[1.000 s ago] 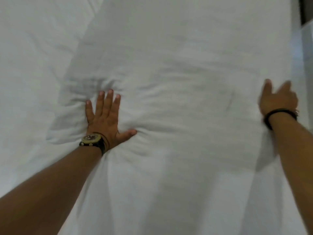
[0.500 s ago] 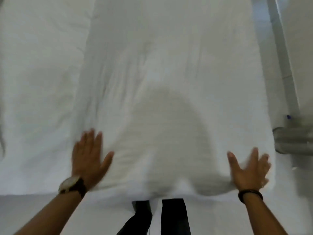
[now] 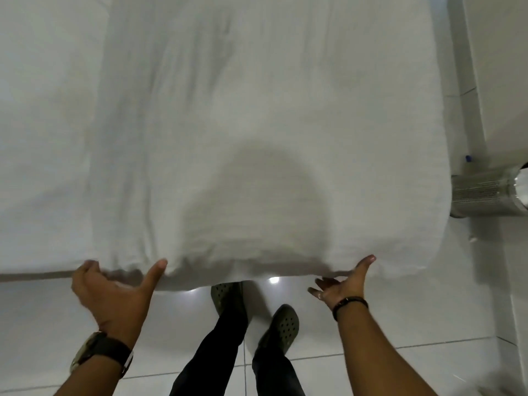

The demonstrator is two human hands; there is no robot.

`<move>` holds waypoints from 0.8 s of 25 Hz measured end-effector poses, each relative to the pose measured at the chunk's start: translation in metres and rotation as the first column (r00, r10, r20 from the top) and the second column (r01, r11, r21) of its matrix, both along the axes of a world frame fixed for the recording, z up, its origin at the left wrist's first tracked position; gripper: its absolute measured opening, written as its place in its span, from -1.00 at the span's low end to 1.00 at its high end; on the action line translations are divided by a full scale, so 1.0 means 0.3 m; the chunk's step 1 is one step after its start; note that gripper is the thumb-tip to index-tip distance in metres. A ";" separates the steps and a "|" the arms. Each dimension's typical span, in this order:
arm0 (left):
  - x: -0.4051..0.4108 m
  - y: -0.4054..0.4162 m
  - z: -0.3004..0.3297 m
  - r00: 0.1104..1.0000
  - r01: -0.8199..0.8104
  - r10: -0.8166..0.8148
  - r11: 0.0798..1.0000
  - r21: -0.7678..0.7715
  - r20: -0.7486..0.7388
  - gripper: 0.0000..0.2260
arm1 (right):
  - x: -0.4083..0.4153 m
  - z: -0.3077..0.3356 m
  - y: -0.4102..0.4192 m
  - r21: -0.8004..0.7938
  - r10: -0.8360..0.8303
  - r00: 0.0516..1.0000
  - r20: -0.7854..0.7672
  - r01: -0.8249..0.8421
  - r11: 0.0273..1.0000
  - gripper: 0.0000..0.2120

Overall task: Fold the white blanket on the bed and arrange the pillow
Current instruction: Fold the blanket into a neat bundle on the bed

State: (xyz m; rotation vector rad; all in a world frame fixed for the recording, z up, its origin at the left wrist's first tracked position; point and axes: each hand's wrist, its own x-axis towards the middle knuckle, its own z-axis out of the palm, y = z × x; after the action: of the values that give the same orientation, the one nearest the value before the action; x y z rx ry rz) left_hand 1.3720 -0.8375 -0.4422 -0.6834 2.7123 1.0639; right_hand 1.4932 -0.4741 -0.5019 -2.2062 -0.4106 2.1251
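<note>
The white blanket (image 3: 271, 110) lies folded into a long strip down the bed, and its near end hangs slightly over the bed's front edge. My left hand (image 3: 114, 292) is at that end on the left. Its thumb rests on the fabric, its fingers are spread, and a little cloth bunches between them. My right hand (image 3: 340, 284) is at the same end further right, palm turned up, with the thumb touching the blanket and the fingers apart below the edge. Neither hand is closed on the cloth. No pillow is in view.
The bare white bed sheet (image 3: 43, 124) shows left of the blanket. Below the bed's edge are glossy white floor tiles (image 3: 428, 310) and my legs and dark shoes (image 3: 280, 324). A silvery ribbed cylinder (image 3: 485, 192) and a white wall stand at the right.
Both hands have slid back over the blanket from its middle to its near edge. The view has tilted down, so the floor and my feet are now visible.
</note>
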 end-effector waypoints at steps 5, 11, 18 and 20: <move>0.057 -0.056 -0.071 0.955 -0.010 -0.121 0.900 0.437 0.271 -0.46 | -0.045 -0.094 -0.062 0.052 -0.067 0.948 -0.311 0.088 0.995 0.01; 0.119 -0.084 -0.051 0.843 -0.151 -0.191 0.813 0.562 0.502 -0.38 | 0.054 -0.099 -0.022 0.051 -0.103 0.942 -0.320 0.125 0.991 0.07; 0.241 -0.177 0.189 0.804 -0.323 -0.180 0.667 0.671 0.566 -0.77 | 0.023 -0.131 -0.087 0.133 0.001 0.926 -0.379 0.053 0.990 -0.34; 0.268 -0.162 0.205 0.801 -0.384 -0.113 0.656 0.650 0.587 -0.64 | 0.047 -0.089 -0.069 0.199 0.029 0.933 -0.358 0.046 0.979 -0.52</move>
State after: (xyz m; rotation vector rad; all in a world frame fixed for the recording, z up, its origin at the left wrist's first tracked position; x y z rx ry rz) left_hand 1.4525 -0.8860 -0.3807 -0.8700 1.4896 1.5356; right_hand 1.5072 -0.4949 -0.5287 -1.6608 -0.5610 2.2985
